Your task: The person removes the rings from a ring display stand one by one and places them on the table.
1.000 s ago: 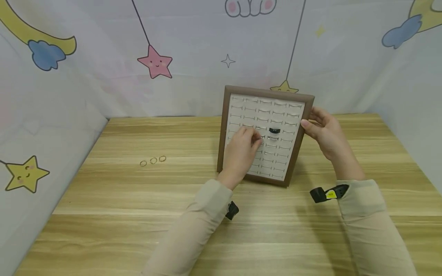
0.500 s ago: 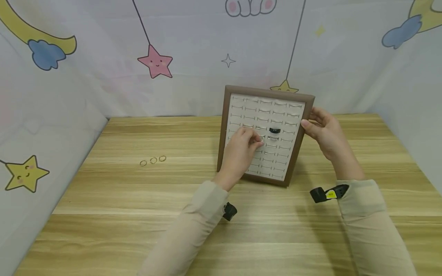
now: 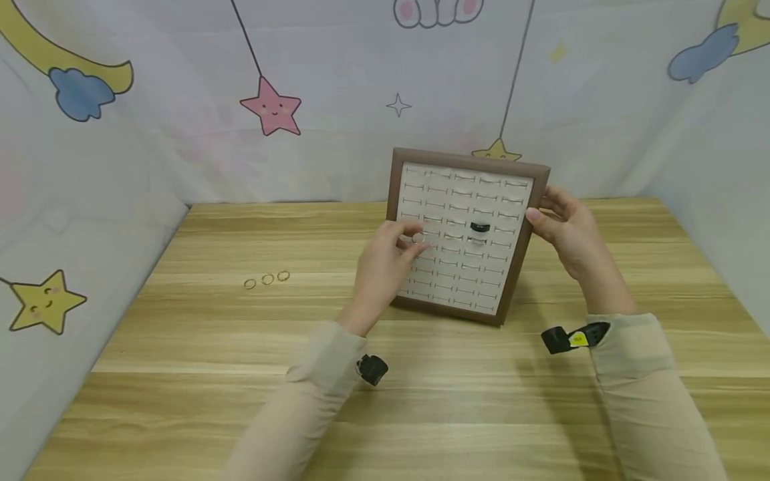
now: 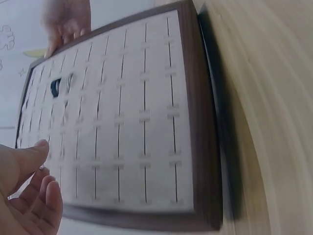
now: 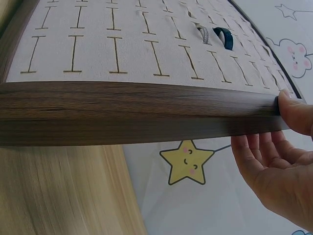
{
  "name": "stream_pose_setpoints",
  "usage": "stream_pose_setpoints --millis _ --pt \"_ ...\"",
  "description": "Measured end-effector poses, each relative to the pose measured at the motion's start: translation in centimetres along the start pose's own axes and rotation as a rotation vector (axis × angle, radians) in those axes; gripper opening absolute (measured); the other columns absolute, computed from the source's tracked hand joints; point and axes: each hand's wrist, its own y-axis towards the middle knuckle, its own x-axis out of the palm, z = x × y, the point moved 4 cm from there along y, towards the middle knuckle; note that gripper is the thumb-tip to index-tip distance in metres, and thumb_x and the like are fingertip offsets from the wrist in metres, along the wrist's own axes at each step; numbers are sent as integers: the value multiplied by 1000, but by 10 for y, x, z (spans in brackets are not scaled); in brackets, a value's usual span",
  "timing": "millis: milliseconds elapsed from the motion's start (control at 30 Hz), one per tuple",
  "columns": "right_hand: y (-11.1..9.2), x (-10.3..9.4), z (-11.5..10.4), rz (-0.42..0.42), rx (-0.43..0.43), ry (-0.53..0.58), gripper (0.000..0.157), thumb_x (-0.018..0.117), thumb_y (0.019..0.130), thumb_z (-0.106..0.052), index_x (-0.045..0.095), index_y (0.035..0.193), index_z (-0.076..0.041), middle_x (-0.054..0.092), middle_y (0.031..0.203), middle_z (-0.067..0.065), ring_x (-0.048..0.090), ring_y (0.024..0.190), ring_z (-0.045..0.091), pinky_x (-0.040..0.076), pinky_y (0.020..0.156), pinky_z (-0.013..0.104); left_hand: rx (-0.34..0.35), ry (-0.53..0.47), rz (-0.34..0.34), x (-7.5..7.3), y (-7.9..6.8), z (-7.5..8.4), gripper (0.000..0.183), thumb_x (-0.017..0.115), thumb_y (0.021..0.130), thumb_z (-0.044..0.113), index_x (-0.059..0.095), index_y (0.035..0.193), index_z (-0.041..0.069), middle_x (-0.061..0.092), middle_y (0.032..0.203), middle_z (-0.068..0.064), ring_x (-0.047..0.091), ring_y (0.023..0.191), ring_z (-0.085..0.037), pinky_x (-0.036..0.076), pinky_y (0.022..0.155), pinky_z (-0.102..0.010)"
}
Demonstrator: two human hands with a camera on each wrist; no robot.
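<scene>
My left hand (image 3: 380,266) pinches a thin silver ring (image 3: 418,238) between thumb and fingers, in front of the left side of a ring display board (image 3: 448,280). This board has a brown frame and a white padded face with rows of slits, and it stands tilted on the table. At its right edge my right hand (image 3: 568,230) grips the frame, thumb in front and fingers behind. A black ring (image 5: 225,38) sits in one slit. Beside it in the right wrist view is a silver ring (image 5: 204,34) in another slit.
Three thin rings (image 3: 267,279) lie in a row on the wooden table (image 3: 198,361), left of the board. Behind the table hangs a white cloth (image 3: 337,160) printed with stars and clouds.
My left hand has moved left, away from the middle of the board, with the silver ring pinched in it. The right hand and the board have stayed put.
</scene>
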Motion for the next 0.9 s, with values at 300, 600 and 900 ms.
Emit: stream_pose_setpoints --millis 300,600,900 --pt "-1 0 1 10 18 -16 76 62 91 -14 17 150 5 48 112 -6 56 96 1 50 82 7 -119 6 60 -43 0 -54 33 67 89 18 64 120 7 62 119 -10 60 95 -25 51 74 -35" --pt "0 0 1 7 17 -10 74 61 92 -13 18 149 5 49 112 -6 57 95 1 50 82 8 -256 78 176 -89 -7 -121 33 64 91 13 63 123 3 60 123 -17 58 97 -30 49 73 -36" --pt "0 -1 0 8 17 -37 74 61 92 -14 17 150 4 49 113 -7 56 97 0 50 82 7 -400 134 289 -131 -25 -181 33 61 93 9 61 124 -1 58 127 -21 58 102 -36 45 69 -27"
